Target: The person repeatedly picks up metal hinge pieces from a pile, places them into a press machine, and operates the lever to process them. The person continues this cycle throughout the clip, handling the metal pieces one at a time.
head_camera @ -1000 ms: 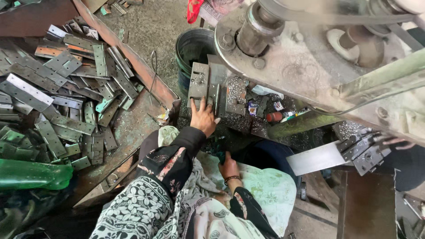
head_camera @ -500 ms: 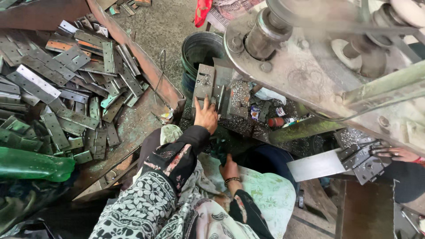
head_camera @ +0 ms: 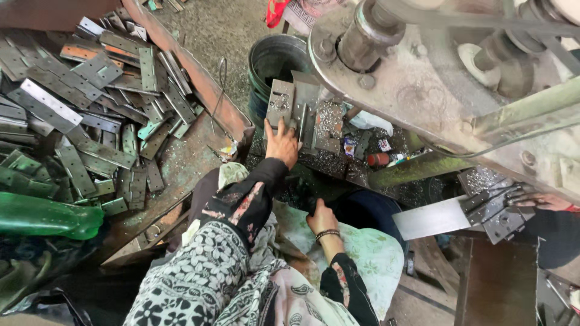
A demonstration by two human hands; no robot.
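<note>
Reaching hand: the left hand (head_camera: 281, 143) stretched forward, fingers spread flat against a stack of upright metal plates (head_camera: 296, 108); it pressed on them rather than closing round any 1.
Lower hand: the right hand (head_camera: 322, 218), with a beaded bracelet at the wrist, sat nearer the body, below and right of the left hand; whether it gripped anything could not be told, as its fingers were hidden in shadow.
Plates: the stack stood directly ahead of the left fingertips, touching them, well forward of the right hand, on a ledge strewn with metal shavings (head_camera: 329, 118).
Bucket: a dark round bucket (head_camera: 275, 60) sat just beyond the stack, past the left hand.
Heap: a pile of flat grey metal strips (head_camera: 90, 115) lay far to the left of both hands.
Machine: a heavy grey machine body (head_camera: 423, 78) loomed ahead and right of the hands.
Another person: a separate hand (head_camera: 544, 201) rested on metal pieces far to the right.
</note>
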